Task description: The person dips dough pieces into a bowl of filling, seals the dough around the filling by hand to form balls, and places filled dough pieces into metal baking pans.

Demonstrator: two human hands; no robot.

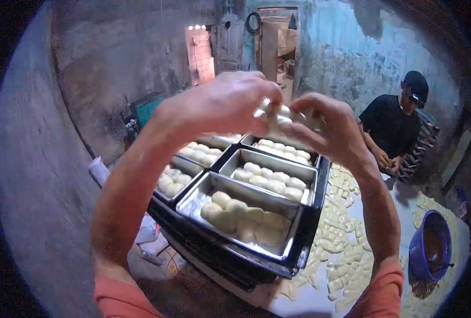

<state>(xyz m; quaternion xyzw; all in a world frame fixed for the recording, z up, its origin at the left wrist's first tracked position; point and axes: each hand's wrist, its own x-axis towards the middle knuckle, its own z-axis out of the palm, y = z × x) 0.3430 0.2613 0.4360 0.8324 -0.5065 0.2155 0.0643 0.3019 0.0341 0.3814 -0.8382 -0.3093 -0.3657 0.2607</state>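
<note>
Both my arms reach forward over metal loaf pans filled with dough balls. My left hand (227,103) and my right hand (328,119) are raised close together above the back pans. Pale dough balls (279,113) show between them, gripped by the curled fingers of both hands; motion blur hides exactly how many. Below, the nearest loaf pan (192,203) holds rows of smooth dough balls (241,216) pressed side by side. Behind it stands a second pan (310,183) with dough balls (278,183) in two rows.
The pans sit on a black tray (309,233). Many flat dough pieces (347,233) cover the white table at right. A purple bowl (418,249) stands there too. A person in a black shirt (392,124) works at the table's far side.
</note>
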